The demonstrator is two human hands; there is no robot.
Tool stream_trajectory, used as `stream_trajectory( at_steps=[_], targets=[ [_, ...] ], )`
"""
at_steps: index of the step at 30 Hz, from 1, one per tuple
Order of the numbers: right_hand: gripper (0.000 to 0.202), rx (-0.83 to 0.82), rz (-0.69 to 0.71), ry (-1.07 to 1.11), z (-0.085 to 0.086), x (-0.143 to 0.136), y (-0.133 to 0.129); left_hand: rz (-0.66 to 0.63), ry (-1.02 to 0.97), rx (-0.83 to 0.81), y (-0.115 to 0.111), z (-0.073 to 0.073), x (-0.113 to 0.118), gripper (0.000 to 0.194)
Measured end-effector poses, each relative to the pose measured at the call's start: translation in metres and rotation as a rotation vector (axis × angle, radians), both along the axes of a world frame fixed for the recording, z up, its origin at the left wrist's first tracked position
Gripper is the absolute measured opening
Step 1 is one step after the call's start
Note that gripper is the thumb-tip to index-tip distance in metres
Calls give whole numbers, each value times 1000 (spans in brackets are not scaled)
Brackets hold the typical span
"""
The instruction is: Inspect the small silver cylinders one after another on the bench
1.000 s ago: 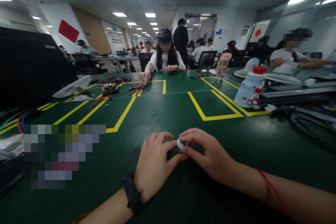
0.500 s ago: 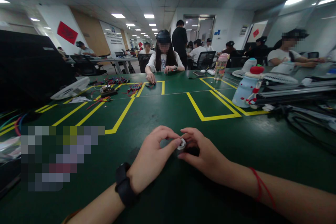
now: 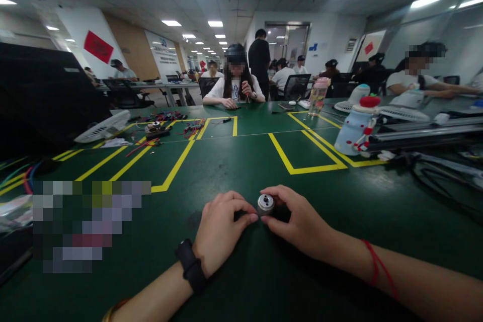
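Observation:
A small round metal part (image 3: pixel 265 204), silver with dark holes in its top face, stands upright on the green table (image 3: pixel 226 166). The thumb and fingers of my right hand (image 3: pixel 302 219) are closed around its right side. Just left of the part is my left hand (image 3: pixel 222 226), its thumb and fingertips pinched together low beside the metal. Whether something tiny is between those fingertips is too small to tell. A black band circles my left wrist, and a red string is on my right.
Wires (image 3: pixel 194 128) and small parts lie at the back left. A blue bottle (image 3: pixel 352 131), metal rails (image 3: pixel 426 131) and black cables (image 3: pixel 437 181) are on the right. Across the table sits a person (image 3: pixel 236 83); a white fan (image 3: pixel 103 127) lies left.
My left hand has drawn back from the top of the metal part to its lower left side, uncovering the top face. The person opposite has raised one hand.

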State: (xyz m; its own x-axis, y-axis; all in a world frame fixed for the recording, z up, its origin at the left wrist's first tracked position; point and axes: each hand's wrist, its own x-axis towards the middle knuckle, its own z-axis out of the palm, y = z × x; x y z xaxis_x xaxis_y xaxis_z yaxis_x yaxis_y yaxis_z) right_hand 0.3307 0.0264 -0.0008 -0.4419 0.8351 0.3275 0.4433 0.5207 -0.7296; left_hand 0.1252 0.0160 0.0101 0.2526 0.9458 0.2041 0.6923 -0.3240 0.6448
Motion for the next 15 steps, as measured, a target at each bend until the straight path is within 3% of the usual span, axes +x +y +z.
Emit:
stream_trajectory(
  at_steps=[4, 7, 9, 12, 15],
  targets=[
    [45, -26, 10, 22, -2, -3, -1, -2, 19, -8, 0, 0, 3, 9],
    [46, -106, 8, 65, 4, 0, 3, 7, -5, -12, 0, 9, -2, 17],
    [50, -153, -80, 78, 13, 15, 9, 40, -35, -17, 0, 17, -16, 24],
    [55, -66, -356, -23, 27, 66, 22, 162, -123, -68, -3, 22, -55, 33],
    [53, 84, -654, -273, 30, 142, 37, 315, -258, -140, -6, 12, -100, 38]
  ],
)
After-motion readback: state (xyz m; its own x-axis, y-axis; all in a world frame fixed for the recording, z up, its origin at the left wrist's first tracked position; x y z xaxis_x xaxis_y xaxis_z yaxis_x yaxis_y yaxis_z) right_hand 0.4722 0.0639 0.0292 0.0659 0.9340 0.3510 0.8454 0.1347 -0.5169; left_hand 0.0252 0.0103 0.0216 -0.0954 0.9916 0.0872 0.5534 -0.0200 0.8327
